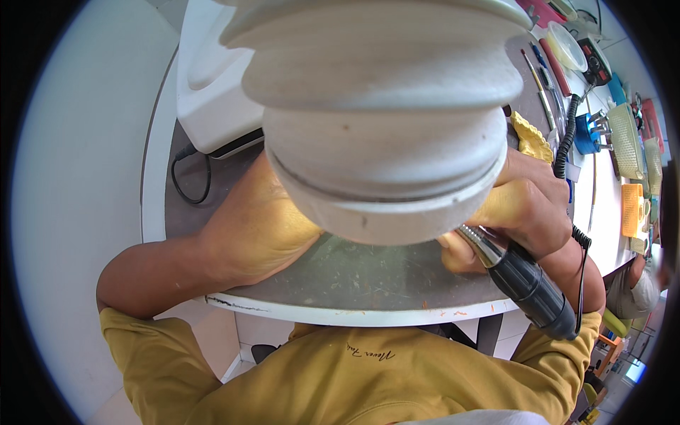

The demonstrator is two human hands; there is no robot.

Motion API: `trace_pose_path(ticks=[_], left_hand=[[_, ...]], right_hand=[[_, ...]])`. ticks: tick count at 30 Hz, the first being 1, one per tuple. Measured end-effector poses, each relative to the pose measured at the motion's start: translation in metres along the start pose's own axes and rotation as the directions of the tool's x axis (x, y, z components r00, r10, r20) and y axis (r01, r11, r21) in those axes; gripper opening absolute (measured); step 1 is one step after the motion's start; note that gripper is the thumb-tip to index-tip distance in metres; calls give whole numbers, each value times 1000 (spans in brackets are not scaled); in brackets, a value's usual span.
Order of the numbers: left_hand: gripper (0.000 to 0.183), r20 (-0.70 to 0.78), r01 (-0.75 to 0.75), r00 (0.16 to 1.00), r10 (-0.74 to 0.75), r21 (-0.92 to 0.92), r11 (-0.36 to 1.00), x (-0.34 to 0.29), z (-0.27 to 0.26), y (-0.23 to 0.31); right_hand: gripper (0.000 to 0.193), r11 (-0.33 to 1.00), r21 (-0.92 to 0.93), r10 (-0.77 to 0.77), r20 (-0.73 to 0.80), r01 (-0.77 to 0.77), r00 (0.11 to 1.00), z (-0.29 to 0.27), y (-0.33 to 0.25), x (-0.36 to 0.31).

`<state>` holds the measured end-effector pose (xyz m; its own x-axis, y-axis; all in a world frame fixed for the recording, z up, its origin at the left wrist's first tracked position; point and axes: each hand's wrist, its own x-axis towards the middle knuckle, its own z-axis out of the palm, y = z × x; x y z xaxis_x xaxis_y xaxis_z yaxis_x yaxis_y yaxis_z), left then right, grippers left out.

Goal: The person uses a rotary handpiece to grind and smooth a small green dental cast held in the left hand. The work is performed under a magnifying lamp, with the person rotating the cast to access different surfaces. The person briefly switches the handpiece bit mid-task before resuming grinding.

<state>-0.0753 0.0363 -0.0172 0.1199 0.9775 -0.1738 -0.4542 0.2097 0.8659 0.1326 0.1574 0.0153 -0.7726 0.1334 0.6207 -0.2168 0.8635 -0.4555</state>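
A black-and-silver rotary handpiece (524,283) is in my right hand (528,205), its fingers closed round the metal front end. Its black rear end points down toward my right forearm, and the tip is out of sight. My left hand (273,223) reaches in from the left, wrist bent; its fingers are hidden behind a big white ribbed duct or hood (382,142). This white piece hangs right in front of me and covers the space between my hands. Whatever the left hand may hold cannot be seen.
A white machine (212,99) with a black cable (191,184) stands at left. To the right are a yellow cloth (531,138), a coiled black cord (567,142), slim tools, a blue holder with metal bits (589,133), and baskets (626,142). A person (632,290) sits far right.
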Motion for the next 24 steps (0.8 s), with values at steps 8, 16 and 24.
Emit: trace_pose_path(ticks=[8, 16, 24], left_hand=[[40, -32, 34, 999, -33, 12, 999, -1, 1, 2], [45, -14, 20, 1000, -20, -13, 1000, -3, -5, -2], [48, -27, 27, 999, -28, -32, 999, -3, -5, -4]], right_hand=[[35, 998, -21, -56, 5, 56, 998, 1, 4, -1], [35, 999, 4, -41, -9, 41, 999, 6, 6, -2], [32, 998, 23, -63, -24, 63, 998, 8, 8, -3]])
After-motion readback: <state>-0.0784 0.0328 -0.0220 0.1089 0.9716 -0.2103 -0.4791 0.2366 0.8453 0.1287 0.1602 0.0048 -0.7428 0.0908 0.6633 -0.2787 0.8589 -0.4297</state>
